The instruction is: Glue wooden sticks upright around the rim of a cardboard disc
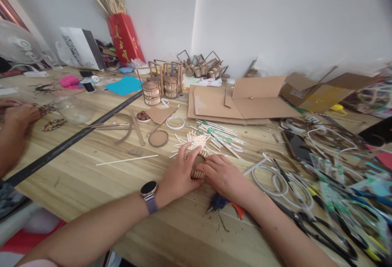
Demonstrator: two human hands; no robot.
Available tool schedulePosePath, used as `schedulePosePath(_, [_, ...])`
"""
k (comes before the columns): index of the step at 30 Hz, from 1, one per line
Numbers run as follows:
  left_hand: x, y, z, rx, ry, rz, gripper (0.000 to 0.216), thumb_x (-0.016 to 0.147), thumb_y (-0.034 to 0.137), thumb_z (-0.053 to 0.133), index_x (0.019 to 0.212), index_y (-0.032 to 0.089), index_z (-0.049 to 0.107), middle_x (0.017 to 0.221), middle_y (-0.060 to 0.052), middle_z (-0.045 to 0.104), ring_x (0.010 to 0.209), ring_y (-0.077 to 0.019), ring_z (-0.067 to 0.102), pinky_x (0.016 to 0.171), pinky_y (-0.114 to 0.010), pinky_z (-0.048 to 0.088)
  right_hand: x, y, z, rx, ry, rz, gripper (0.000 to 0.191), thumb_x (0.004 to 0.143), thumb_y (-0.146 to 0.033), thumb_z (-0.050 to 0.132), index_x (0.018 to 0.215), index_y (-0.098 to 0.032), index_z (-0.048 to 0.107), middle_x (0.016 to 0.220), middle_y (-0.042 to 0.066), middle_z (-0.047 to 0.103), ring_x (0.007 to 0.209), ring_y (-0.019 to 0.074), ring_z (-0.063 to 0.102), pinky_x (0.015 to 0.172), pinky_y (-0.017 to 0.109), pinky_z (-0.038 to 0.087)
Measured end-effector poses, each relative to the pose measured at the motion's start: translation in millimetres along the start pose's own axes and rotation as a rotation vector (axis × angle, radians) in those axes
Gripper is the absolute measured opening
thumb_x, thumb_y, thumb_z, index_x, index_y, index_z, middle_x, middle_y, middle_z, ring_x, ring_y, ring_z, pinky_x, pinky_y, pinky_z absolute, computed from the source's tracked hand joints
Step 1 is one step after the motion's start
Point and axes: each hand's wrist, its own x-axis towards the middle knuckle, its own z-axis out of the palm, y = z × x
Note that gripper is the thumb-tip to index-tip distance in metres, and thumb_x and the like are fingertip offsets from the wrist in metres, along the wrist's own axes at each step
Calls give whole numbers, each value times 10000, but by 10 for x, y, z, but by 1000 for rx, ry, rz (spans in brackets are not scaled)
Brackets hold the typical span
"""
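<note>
Here, left hand (180,174) and right hand (224,176), fingers (190,157) apparently around a slatted basket (197,174); bare tabletop (107,179) leftward.

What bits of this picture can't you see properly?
Head view: the slatted wooden piece is mostly covered by the left hand and right hand.
The blue and orange tool is partly under the right forearm.
The left edge cuts off another person's hands.
Far right, the tools are blurred.
</note>
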Motion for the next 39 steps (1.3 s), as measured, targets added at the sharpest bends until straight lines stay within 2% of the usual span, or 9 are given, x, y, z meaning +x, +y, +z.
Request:
schedulePosePath(11, [-5,0,-3,-10,-8,6,901,678,140,729,1436,278,261,1477,-144,221,1364,-336,353,1058,-511,428,8,1,-12,-31,5,-7,155,897,-115,594,1039,-177,603,848,49,627,871,227,548,804,344,440])
schedulePosePath(29, [5,7,-7,-6,-17,8,940,675,128,725,1431,331,205,1463,-128,205,1336,-361,380,1029,-535,447,-9,-1,-2,-21,11,-2,173,875,-94,612,1024,-182,604,843,42,622,871,222,553,797,343,441])
schedulePosePath(39, [4,0,-10,-4,-11,12,924,675,131,731,1435,309,236,1461,-135,235,1347,-347,371,1041,-527,440,-13,4,18,-21,14,0,145,889,-110,598,1012,-187,611,834,42,619,853,222,548,774,341,454])
